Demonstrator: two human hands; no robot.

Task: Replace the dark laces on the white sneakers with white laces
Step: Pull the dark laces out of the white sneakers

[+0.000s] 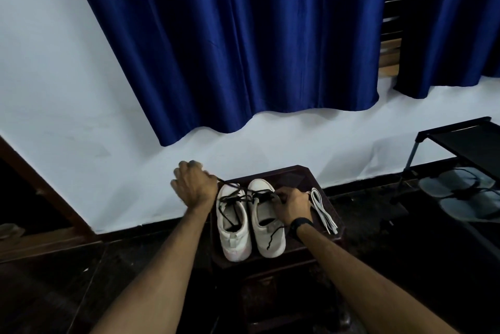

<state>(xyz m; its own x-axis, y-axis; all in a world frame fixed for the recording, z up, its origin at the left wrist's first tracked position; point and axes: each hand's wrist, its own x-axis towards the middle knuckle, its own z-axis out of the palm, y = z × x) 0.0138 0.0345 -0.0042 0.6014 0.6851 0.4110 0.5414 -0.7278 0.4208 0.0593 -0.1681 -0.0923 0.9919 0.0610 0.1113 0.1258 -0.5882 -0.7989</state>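
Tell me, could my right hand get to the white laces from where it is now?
Probably yes. The right hand rests on the right sneaker, and the white laces lie uncovered just beside it on the stool.

Lower centre of frame: two white sneakers (pixel 250 218) side by side, toes pointing away. A dark lace (pixel 238 195), partly unthreaded, stretches leftward across both. Folded white laces (pixel 323 210) lie just right of them.
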